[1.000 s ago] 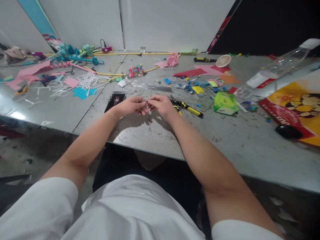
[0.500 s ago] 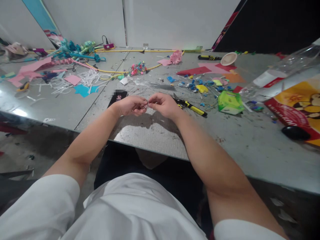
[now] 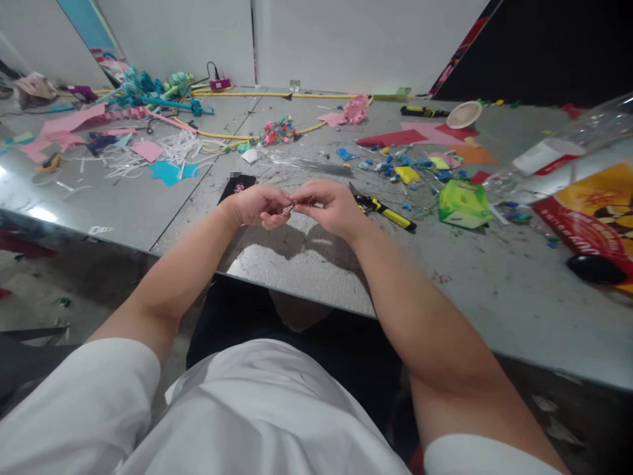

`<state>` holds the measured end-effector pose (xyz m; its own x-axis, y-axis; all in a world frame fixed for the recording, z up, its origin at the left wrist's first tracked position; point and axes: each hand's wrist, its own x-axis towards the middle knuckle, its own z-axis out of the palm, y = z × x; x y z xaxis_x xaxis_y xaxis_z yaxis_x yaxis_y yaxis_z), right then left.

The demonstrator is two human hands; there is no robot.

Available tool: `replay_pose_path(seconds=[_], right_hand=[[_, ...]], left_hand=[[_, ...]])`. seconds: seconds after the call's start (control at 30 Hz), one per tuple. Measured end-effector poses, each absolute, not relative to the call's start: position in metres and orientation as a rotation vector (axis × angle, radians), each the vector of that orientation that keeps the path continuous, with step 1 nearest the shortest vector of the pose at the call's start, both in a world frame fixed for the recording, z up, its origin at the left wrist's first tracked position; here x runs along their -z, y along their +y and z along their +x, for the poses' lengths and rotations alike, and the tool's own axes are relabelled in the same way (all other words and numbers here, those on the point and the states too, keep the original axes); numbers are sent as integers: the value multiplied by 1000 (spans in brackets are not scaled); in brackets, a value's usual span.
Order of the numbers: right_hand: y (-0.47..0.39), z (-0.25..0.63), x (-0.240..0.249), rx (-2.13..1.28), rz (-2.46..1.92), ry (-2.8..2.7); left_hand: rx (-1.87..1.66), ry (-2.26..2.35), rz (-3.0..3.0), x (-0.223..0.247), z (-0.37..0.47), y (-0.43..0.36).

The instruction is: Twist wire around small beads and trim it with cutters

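My left hand and my right hand meet fingertip to fingertip above the grey table, near its front edge. Between them is a small, thin, shiny piece, perhaps wire; its exact shape is too small to tell. The fingers of both hands are closed on it. Behind my left wrist lies a black phone-like object. Yellow-and-black pliers rest just right of my right hand. A bundle of thin metal wires lies beyond my hands.
Pink, white and blue paper scraps cover the left. Coloured bits, a green packet, a plastic bottle, a yellow-red bag and a black mouse-like object are at the right. The table edge runs below my forearms.
The view has shifted slightly, so table items appear a little further right. My hands stay together, with their fingers slightly repositioned around the small piece.
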<state>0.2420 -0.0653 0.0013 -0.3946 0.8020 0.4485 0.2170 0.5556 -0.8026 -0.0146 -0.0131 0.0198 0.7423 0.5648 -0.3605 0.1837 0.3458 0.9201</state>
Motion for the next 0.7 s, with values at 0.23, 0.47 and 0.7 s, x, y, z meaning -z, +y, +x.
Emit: replay_pose_path(seconds=[0.23,0.47,0.7], right_hand=[[-71,241,-7,-805,-814,-1939],[-70,243,-7,-935,-811,-1908],[-68,244,-7,-960,-881,-1897]], left_hand=[[-281,783,1233,-21,-14,-17],[-268,863,1217,-29,-10,-23],[-223,767,1253,-30,-12,-23]])
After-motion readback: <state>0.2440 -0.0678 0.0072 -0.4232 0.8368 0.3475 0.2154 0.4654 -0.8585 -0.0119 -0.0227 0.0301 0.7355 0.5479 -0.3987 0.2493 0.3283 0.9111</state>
